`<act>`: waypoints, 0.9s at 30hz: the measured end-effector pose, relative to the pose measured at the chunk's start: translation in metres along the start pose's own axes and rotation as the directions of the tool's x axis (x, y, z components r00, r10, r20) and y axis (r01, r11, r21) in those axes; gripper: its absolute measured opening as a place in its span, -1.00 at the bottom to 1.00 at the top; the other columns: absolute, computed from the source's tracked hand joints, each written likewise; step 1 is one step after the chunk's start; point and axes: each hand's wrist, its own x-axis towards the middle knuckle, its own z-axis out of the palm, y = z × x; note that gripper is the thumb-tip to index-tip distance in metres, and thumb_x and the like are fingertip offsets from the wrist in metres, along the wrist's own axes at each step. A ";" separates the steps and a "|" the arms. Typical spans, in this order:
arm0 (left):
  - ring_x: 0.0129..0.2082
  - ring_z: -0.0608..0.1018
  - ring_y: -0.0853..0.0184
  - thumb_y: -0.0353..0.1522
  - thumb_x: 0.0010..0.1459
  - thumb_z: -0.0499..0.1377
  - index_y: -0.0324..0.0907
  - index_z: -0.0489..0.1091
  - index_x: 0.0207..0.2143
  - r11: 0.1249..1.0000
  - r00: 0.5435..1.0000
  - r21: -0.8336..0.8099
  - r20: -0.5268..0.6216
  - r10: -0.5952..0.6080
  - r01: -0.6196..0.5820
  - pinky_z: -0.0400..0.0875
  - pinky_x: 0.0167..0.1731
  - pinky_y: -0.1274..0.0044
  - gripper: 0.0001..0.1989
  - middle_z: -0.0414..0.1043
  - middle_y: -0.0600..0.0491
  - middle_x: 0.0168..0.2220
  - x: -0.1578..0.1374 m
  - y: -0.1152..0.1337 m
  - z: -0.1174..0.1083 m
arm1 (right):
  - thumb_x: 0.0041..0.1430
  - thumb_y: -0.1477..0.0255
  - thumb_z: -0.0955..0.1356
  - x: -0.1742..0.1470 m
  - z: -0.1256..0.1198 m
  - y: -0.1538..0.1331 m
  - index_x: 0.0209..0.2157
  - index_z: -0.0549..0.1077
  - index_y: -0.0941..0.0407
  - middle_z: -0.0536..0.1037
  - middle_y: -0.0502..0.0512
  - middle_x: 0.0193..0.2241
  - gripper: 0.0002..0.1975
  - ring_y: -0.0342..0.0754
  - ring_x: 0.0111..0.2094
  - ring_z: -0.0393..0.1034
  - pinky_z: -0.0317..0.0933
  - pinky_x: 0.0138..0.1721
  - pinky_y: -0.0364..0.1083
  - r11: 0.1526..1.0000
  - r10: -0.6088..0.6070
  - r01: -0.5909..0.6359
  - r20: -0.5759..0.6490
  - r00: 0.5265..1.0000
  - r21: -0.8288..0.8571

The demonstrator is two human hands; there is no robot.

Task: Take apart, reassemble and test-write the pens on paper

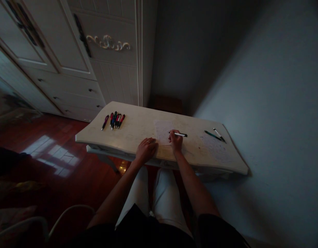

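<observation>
My right hand (176,140) grips a white pen with black ends (181,134), held slanted over a sheet of paper (162,128) on the white table (139,119). Faint marks that I cannot read cover the sheet. My left hand (146,150) rests flat at the table's front edge, its fingertips by the sheet's lower left corner; a ring shows on one finger. Farther right lies a second sheet with writing (217,148), with a dark green pen (212,135) and a white and black pen (219,135) at its top.
Several pens (116,120) lie in a group at the table's left end, a purple one (105,122) slightly apart. A pale wardrobe (117,69) stands behind on the left. The wall (283,137) borders the table's right end. Reddish floor (78,144) shows on the left.
</observation>
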 end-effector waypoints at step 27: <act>-0.02 0.51 0.20 -0.37 0.25 0.08 -0.13 0.47 -0.16 1.000 1.000 -0.015 0.002 -0.022 0.022 0.36 0.08 0.31 -0.81 0.51 -0.06 -0.04 0.002 0.000 -0.002 | 0.20 0.27 0.35 -0.016 -0.050 -0.010 -0.12 0.44 0.08 0.53 0.11 -0.23 -0.75 -0.05 -0.30 0.50 0.45 -0.24 -0.04 0.901 -0.372 0.370 0.035 0.927 -0.226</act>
